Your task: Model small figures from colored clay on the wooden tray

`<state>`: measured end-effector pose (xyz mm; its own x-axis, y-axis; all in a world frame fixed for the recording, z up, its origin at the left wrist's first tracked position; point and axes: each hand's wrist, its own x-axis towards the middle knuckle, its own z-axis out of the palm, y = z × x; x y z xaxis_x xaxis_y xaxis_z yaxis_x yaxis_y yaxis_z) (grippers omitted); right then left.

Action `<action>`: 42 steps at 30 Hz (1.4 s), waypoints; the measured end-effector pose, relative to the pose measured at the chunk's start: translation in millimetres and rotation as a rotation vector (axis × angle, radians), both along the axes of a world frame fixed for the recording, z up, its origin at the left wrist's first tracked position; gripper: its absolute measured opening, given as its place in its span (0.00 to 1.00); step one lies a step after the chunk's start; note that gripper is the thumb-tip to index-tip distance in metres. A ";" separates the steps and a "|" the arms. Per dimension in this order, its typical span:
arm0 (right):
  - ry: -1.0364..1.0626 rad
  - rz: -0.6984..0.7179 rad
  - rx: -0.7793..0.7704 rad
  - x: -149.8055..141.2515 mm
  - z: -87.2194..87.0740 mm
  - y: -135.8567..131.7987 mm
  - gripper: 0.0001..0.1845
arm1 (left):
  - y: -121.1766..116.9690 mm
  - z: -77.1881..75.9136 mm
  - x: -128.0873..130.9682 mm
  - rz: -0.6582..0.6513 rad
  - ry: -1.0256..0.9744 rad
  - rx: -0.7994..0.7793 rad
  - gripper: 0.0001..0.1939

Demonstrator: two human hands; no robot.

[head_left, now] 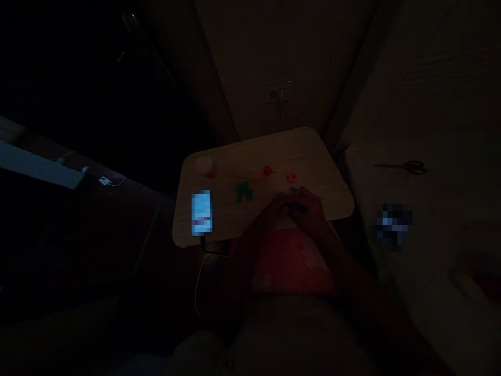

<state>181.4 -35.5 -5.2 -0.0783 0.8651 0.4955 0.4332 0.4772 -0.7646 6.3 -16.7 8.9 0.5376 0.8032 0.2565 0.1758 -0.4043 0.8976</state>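
Observation:
The room is very dark. My left hand [278, 203] and my right hand [311, 204] meet over the front edge of a small wooden table [227, 230]. Fingers of both are curled in towards each other, and whatever lies between them is too dark to name. A bit of teal [294, 189] shows just beyond the fingertips, and a thin teal piece [321, 197] lies right of my right hand. Beyond the hands sit a pinkish-orange ring-shaped piece [292, 178] and a small red ball [267, 170]. Green pieces [244, 191] lie to the left.
A lit phone [202, 213] rests at the table's left front, with a pale cup or tub [205, 166] behind it. Scissors [409, 167] and a blurred dark object [392, 225] lie on a pale surface at right. A wall socket [277, 94] holds a plug and cord.

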 end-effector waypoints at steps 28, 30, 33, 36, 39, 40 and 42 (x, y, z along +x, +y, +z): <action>0.256 -0.093 -0.258 -2.6 0.0 -3.1 0.08 | 15.6 -19.5 -0.5 0.236 -0.314 -0.211 0.14; 0.260 -0.092 -0.271 -2.3 0.1 -3.0 0.08 | 14.0 -18.3 -0.7 0.280 -0.291 -0.195 0.15; 0.316 -0.079 -0.281 -2.2 -1.9 -2.3 0.09 | 11.1 -13.9 0.0 0.278 -0.234 -0.155 0.18; 0.352 -0.081 -0.302 -2.1 -5.1 -1.1 0.09 | 8.6 -9.0 0.6 0.247 -0.164 -0.061 0.15; 0.337 -0.059 -0.310 -1.2 -6.2 0.1 0.08 | 7.8 -7.2 0.5 0.210 -0.111 0.024 0.14; 0.331 -0.049 -0.309 -0.8 -5.9 0.3 0.08 | 7.9 -7.3 0.5 0.208 -0.098 0.042 0.14; 0.317 -0.031 -0.310 0.0 -4.5 0.5 0.08 | 8.1 -8.0 0.3 0.228 -0.085 0.066 0.13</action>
<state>181.3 -35.0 -9.8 0.0636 0.9762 0.2074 0.1645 0.1947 -0.9670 6.6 -8.6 0.9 0.3188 0.8812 0.3491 0.1939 -0.4212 0.8860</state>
